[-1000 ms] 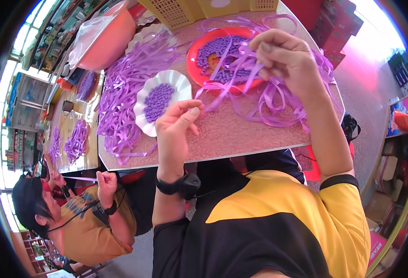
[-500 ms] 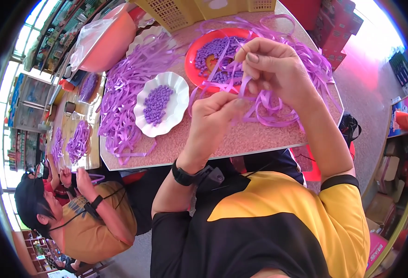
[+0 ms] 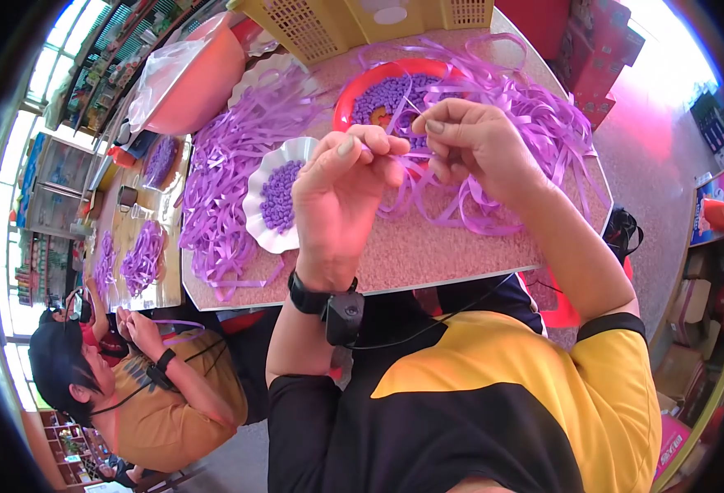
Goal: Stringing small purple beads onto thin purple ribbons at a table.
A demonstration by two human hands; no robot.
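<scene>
My left hand is raised over the pink speckled table, palm partly turned up. Its thumb and fingers pinch a purple ribbon, of which only a little shows. Beside it, my right hand has thumb and forefinger pressed together; a thin strand seems to stick out at the tips, too fine to name. Behind the hands lies a red plate of small purple beads, partly covered by ribbons. A white scalloped plate with more purple beads is partly hidden by my left hand.
Heaps of purple ribbon lie at the left and right of the table. A yellow basket and a pink tub stand at the back. At left, a co-worker sits by a wooden table with more ribbon bundles.
My left hand has come up and left, its palm turning upward, and now covers part of the white plate. My right hand has dropped slightly toward me.
</scene>
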